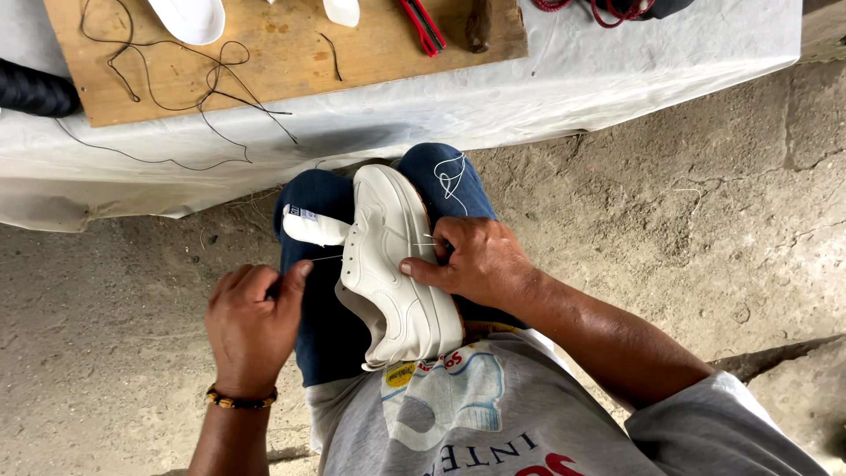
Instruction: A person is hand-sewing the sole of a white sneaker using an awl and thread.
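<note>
A white sneaker (392,264) lies on its side between my knees, which are in blue jeans (328,326). My right hand (471,260) grips the shoe's side and sole, thumb pressed on the upper. My left hand (254,322) is to the left of the shoe, fingers pinched on a thin white thread (324,258) that runs taut to the shoe. A loose white thread (451,176) curls on my right knee. The shoe's tongue (314,226) sticks out to the left.
A table under a white cloth (564,79) stands ahead, with a wooden board (282,53) on it. On the board lie black thread (176,79), white shoe parts (189,18) and a red-handled tool (423,25). Bare concrete floor (670,229) lies around.
</note>
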